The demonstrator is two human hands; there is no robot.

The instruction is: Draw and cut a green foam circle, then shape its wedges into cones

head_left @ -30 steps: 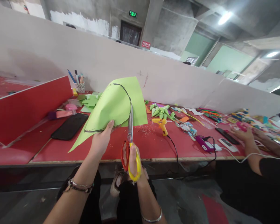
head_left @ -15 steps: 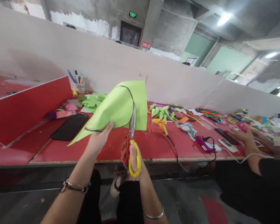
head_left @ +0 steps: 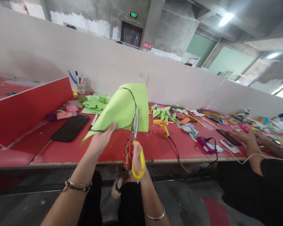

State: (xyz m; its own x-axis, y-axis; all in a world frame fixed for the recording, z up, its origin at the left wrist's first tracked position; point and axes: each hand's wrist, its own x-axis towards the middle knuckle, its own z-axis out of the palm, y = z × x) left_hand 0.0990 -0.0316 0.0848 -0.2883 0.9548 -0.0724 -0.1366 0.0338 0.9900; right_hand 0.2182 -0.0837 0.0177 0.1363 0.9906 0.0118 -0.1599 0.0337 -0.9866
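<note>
My left hand (head_left: 103, 135) grips the lower edge of a light green sheet of paper (head_left: 116, 108), thumb on its near face. The sheet is bent, and a black curved outline is drawn on it. My right hand (head_left: 136, 158) is closed around the handles of a pair of scissors (head_left: 135, 124), one handle yellow, the other red. The blades point up and meet the paper's lower edge close to the black line, right of my left thumb. Part of the blades is hidden by the paper.
Around the sheet on the red table (head_left: 85, 153) lie a black phone (head_left: 70, 128), green paper scraps (head_left: 95, 104), a yellow glue gun (head_left: 163, 126) with a cord and folded green paper pieces (head_left: 162, 113). A pen cup (head_left: 80, 88) stands behind. At right, another person's hands (head_left: 246, 135) work.
The scissor handles have spread wider apart and shifted slightly right. The sheet's lower left corner has swung a little rightward, uncovering a white marker on the table.
</note>
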